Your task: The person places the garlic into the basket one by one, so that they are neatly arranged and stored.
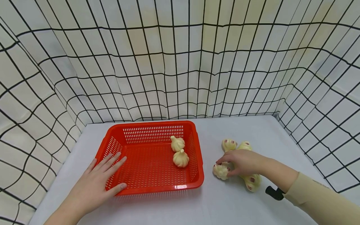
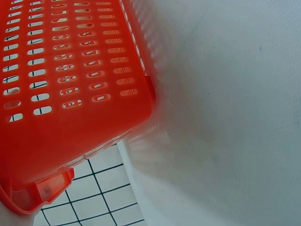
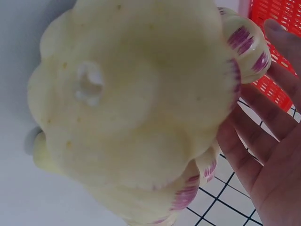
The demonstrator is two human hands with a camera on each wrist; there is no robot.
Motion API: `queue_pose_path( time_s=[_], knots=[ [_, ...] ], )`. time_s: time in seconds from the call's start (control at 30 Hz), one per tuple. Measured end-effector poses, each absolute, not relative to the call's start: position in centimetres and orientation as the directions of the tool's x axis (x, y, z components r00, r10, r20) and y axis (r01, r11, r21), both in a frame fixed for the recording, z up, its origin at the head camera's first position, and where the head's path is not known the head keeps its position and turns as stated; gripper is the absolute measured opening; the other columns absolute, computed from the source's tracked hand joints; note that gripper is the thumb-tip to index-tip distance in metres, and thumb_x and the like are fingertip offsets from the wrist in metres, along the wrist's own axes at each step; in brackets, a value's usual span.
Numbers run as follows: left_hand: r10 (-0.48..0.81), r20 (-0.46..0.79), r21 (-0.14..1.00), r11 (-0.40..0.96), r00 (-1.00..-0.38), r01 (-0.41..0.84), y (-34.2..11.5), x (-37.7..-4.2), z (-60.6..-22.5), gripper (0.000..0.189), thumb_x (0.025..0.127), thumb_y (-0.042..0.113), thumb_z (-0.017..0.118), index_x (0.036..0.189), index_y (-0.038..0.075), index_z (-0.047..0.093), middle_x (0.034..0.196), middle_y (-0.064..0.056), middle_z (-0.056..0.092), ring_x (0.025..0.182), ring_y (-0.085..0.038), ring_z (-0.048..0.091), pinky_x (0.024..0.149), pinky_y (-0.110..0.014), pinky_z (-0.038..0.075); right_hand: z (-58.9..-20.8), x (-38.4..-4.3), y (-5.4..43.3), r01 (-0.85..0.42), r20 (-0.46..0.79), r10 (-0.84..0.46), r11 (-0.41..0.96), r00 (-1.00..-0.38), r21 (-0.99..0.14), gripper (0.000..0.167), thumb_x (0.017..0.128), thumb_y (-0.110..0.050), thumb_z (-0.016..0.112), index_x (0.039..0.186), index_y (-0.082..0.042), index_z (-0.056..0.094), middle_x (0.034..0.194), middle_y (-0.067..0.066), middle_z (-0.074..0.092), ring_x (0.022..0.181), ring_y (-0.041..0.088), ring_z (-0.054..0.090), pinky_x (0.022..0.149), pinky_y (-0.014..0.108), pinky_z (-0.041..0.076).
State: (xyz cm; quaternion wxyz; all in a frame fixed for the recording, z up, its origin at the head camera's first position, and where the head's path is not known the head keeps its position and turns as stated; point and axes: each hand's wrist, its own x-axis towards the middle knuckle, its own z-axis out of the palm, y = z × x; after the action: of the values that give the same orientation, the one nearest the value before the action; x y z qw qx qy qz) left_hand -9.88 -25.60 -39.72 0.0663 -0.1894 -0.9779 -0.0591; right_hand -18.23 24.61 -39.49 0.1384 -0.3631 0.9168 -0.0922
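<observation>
Right hand [image 1: 242,162]: your fingers and thumb are bent round one garlic bulb [image 1: 220,172], near-left in the cluster; grip firmness, can't tell. Hold comes from above, probably because neighbours crowd its right side. Around it on the white table [image 1: 225,206]: a far-left bulb [image 1: 229,145], a far-right bulb [image 1: 245,145] and a near-right bulb [image 1: 252,182], partly hidden by your hand and forearm.

Left hand [image 1: 97,181]: your fingers are spread fairly straight, gripping nothing, resting on the near-left corner of the red basket [image 1: 157,190]; looks like steadying. Basket sits left of the cluster, apart from it. Inside, two bulbs at the right end, touching or nearly: a far one [image 1: 177,144], a near one [image 1: 181,158], maybe there because that end is closer to your right hand. Black mesh [image 1: 188,56] stands beyond.
</observation>
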Motion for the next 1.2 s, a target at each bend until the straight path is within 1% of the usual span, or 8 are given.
queue_pose_path(
  time_s=[0.1, 0.23, 0.3, 0.53, 0.8, 0.97, 1.2],
  knots=[
    [0.362, 0.149, 0.090, 0.922, -0.920, 0.377, -25.6, -9.9, -39.7, 0.086, 0.086, 0.066, 0.062, 0.157, 0.027, 0.032, 0.158, -0.011, 0.035, 0.142, -0.040, 0.032, 0.117, -0.040, -0.018, -39.4, -18.2, 24.7, -0.641, -0.189, -0.694, 0.717, -0.695, -0.273, 0.047, 0.080, -0.033, 0.082, 0.125, -0.030, 0.068, 0.118, -0.020, 0.063, 0.113, 0.007, 0.057, 0.098, 0.037, 0.049],
    [0.361, 0.148, 0.089, 0.922, -0.921, 0.376, -25.6, -9.9, -39.7, 0.086, 0.086, 0.066, 0.062, 0.157, 0.028, 0.032, 0.158, -0.011, 0.034, 0.142, -0.040, 0.031, 0.117, -0.039, -0.019, -39.5, -18.4, 24.7, -0.631, -0.206, -0.696, 0.714, -0.688, -0.304, 0.050, 0.081, -0.030, 0.083, 0.127, -0.032, 0.066, 0.127, -0.018, 0.060, 0.122, 0.011, 0.054, 0.101, 0.038, 0.048],
    [0.360, 0.148, 0.089, 0.923, -0.921, 0.375, -25.6, -9.9, -39.7, 0.086, 0.086, 0.066, 0.061, 0.157, 0.028, 0.032, 0.158, -0.010, 0.035, 0.142, -0.040, 0.031, 0.117, -0.038, -0.019, -39.5, -18.4, 24.6, -0.625, -0.215, -0.696, 0.713, -0.685, -0.319, 0.050, 0.081, -0.028, 0.083, 0.127, -0.032, 0.066, 0.128, -0.018, 0.060, 0.123, 0.011, 0.054, 0.102, 0.038, 0.048],
    [0.359, 0.147, 0.089, 0.923, -0.922, 0.374, -25.6, -9.8, -39.7, 0.086, 0.086, 0.066, 0.062, 0.157, 0.028, 0.032, 0.158, -0.010, 0.034, 0.142, -0.039, 0.031, 0.116, -0.037, -0.020, -39.4, -18.8, 24.2, -0.611, -0.246, -0.694, 0.716, -0.677, -0.337, 0.045, 0.081, -0.027, 0.083, 0.123, -0.033, 0.069, 0.120, -0.024, 0.063, 0.117, 0.008, 0.058, 0.101, 0.040, 0.048],
    [0.360, 0.150, 0.090, 0.922, -0.921, 0.376, -25.6, -9.9, -39.8, 0.086, 0.086, 0.066, 0.062, 0.157, 0.027, 0.032, 0.158, -0.010, 0.035, 0.142, -0.040, 0.031, 0.117, -0.038, -0.019, -39.6, -18.8, 24.0, -0.586, -0.256, -0.673, 0.735, -0.694, -0.343, 0.044, 0.081, -0.029, 0.083, 0.123, -0.033, 0.069, 0.118, -0.022, 0.063, 0.115, 0.008, 0.057, 0.101, 0.040, 0.048],
    [0.361, 0.155, 0.089, 0.922, -0.920, 0.377, -25.7, -9.9, -39.8, 0.086, 0.086, 0.066, 0.063, 0.157, 0.027, 0.032, 0.158, -0.011, 0.035, 0.142, -0.039, 0.032, 0.117, -0.038, -0.019, -39.7, -18.8, 23.8, -0.591, -0.258, -0.682, 0.726, -0.685, -0.351, 0.044, 0.082, -0.033, 0.082, 0.123, -0.034, 0.068, 0.114, -0.021, 0.061, 0.112, 0.008, 0.057, 0.099, 0.040, 0.048],
    [0.363, 0.155, 0.089, 0.921, -0.919, 0.379, -25.7, -9.9, -39.9, 0.086, 0.086, 0.065, 0.063, 0.156, 0.026, 0.033, 0.158, -0.011, 0.035, 0.142, -0.039, 0.032, 0.117, -0.038, -0.019, -40.3, -18.8, 23.5, -0.609, -0.259, -0.702, 0.707, -0.663, -0.359, 0.046, 0.084, -0.041, 0.078, 0.128, -0.033, 0.067, 0.120, -0.020, 0.063, 0.115, 0.009, 0.058, 0.100, 0.041, 0.048]
  ],
)
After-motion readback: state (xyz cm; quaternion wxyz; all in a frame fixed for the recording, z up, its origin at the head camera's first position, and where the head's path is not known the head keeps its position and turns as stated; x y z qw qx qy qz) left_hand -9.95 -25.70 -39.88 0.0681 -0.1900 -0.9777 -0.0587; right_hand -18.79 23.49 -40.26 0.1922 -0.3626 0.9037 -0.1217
